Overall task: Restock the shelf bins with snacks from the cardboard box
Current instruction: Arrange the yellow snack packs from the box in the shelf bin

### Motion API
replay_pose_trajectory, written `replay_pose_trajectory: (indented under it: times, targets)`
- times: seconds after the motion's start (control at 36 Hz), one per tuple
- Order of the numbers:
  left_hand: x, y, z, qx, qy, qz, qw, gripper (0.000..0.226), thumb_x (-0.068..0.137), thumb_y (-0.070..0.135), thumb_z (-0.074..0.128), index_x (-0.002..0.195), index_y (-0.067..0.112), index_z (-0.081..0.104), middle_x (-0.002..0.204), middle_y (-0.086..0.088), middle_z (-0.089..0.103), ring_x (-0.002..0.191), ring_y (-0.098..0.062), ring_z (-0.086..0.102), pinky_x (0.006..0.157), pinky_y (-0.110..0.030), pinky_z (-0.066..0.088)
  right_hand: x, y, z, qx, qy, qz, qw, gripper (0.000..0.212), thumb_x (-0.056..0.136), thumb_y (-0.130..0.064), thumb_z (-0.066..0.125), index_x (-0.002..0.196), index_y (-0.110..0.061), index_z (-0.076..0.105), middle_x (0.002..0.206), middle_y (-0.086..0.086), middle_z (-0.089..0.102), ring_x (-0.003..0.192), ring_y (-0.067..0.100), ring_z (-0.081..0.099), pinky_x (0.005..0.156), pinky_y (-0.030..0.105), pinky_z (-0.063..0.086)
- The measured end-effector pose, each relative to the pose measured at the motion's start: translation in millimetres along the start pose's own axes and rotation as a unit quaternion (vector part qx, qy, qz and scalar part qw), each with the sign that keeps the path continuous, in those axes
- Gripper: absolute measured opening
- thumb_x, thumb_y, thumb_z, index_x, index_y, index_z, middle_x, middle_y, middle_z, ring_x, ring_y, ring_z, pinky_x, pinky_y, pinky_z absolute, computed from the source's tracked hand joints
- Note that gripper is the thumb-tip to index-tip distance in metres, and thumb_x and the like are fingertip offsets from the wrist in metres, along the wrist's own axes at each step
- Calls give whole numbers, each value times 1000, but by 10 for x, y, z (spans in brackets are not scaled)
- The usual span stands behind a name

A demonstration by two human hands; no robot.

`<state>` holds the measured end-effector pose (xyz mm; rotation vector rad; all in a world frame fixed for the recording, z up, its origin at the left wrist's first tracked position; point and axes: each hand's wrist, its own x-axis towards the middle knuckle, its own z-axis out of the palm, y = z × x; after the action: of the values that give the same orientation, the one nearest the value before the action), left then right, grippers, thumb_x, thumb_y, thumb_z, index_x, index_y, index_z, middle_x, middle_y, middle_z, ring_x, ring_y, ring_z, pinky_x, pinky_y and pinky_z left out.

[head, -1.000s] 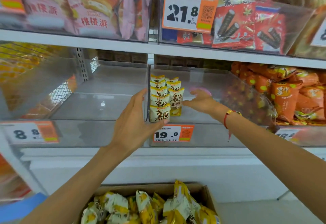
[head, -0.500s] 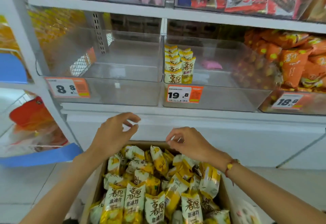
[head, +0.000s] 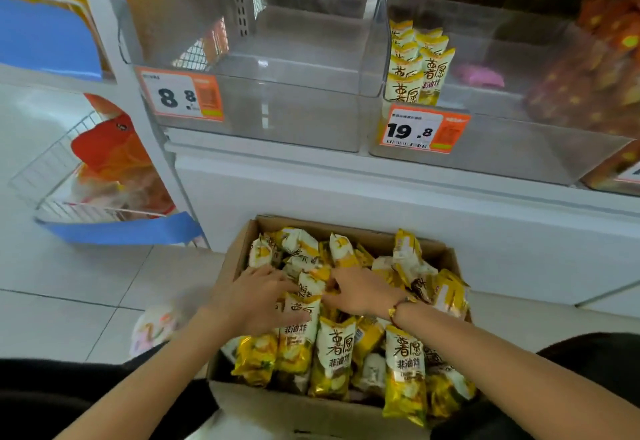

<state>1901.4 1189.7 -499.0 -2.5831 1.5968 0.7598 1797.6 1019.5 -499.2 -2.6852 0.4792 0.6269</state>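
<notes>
- Left hand [head: 258, 296] and right hand [head: 360, 292], lower centre, press loosely curled fingers onto snack packets [head: 334, 353] in the cardboard box [head: 311, 412], probably gathering a handful; actual grip unclear.
- Clear bin [head: 502, 148], upper right, holds one front row.

Bright, even light – soft motion blur, wide-angle bending at the edges.

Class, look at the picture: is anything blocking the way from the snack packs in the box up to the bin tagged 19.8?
Nothing visible. Both hands, left and right, lie on the packs in the open box. The bin above is open-topped, with packs only at its left end.
</notes>
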Motion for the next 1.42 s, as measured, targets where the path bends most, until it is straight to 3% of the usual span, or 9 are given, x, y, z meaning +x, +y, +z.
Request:
replay_pose_trajectory:
  times: [0.22, 0.39, 0.5, 0.67, 0.78, 1.06, 1.22, 1.36, 1.42]
  targets:
    - [79, 65, 3, -41, -9, 25, 999, 65, 77, 73, 47, 128, 33, 54, 128, 13, 51, 126, -10, 35, 108, -30, 23, 16, 101, 27, 115, -73, 30, 990, 58, 93, -44, 56, 138, -11, 42, 136, 8, 51, 122, 24, 51, 95, 32, 44]
    - [16, 78, -242, -243, 73, -16, 967, 62, 64, 79, 48, 111, 38, 48, 106, 20, 53, 100, -6, 53, 85, -25, 44, -230, 317, -411, 216, -83, 44, 972, 57, 99, -38, 48, 145, -6, 34, 147, 10, 40, 125, 25, 50, 91, 28, 48]
    - [67, 94, -444, -349, 201, -57, 914, 62, 56, 90, 51, 96, 43, 52, 99, 15, 63, 79, -12, 63, 75, -33, 52, -554, 572, -814, 402, -73, 52, 911, 48, 97, -35, 50, 141, -15, 40, 131, -1, 53, 102, 11, 63, 80, 23, 55]
    - [132, 571, -960, -515, 173, -14, 840, 59, 65, 62, 67, 114, 31, 56, 106, 2, 68, 80, -6, 70, 73, -29, 58, -999, 782, -1282, 630, -66, -56, 771, 36, 86, -36, 63, 119, -22, 59, 109, 2, 70, 88, 19, 68, 79, 27, 53]
    - [190, 967, -1390, -529, 196, 36, 825, 39, 78, 44, 66, 112, 28, 54, 104, 2, 69, 86, -7, 69, 75, -24, 58, -1138, 775, -1551, 604, 23, -71, 794, 39, 85, -37, 66, 122, -24, 60, 116, 1, 68, 100, 20, 67, 88, 35, 50]
    - [787, 1685, -2821, -407, 294, 139, 854, 37, 90, 36, 61, 120, 24, 42, 103, 6, 61, 70, 4, 59, 53, -8, 48, -1296, 1147, -2492, 496, 324, -54, 804, 49, 80, -39, 65, 124, -22, 55, 113, -4, 69, 104, 12, 66, 93, 31, 53]
    - [1504, 1685, -3125, -177, 303, 139, 926, 55, 83, 52, 65, 126, 20, 51, 128, 1, 56, 105, -16, 58, 92, -34, 48, -1092, 1602, -2696, 396, 425, 20, 814, 38, 85, -30, 70, 119, -21, 58, 114, 0, 62, 99, 11, 60, 71, 13, 46]
    - [1944, 1565, -3029, 38, 273, 75, 958, 58, 80, 61, 64, 127, 30, 53, 132, -7, 54, 125, -27, 44, 97, -37, 40, -853, 1861, -2756, 388, 380, 9, 840, 39, 76, -19, 79, 110, -16, 62, 109, 0, 70, 98, 10, 64, 93, 31, 51]
    - [2028, 1543, -3004, 119, 247, 62, 960, 61, 78, 65, 62, 128, 30, 54, 130, -5, 56, 125, -27, 43, 98, -37, 36, -823, 1836, -2800, 373, 314, 2, 873, 36, 78, -13, 77, 110, -17, 63, 111, 0, 70, 98, 7, 65, 92, 22, 50]
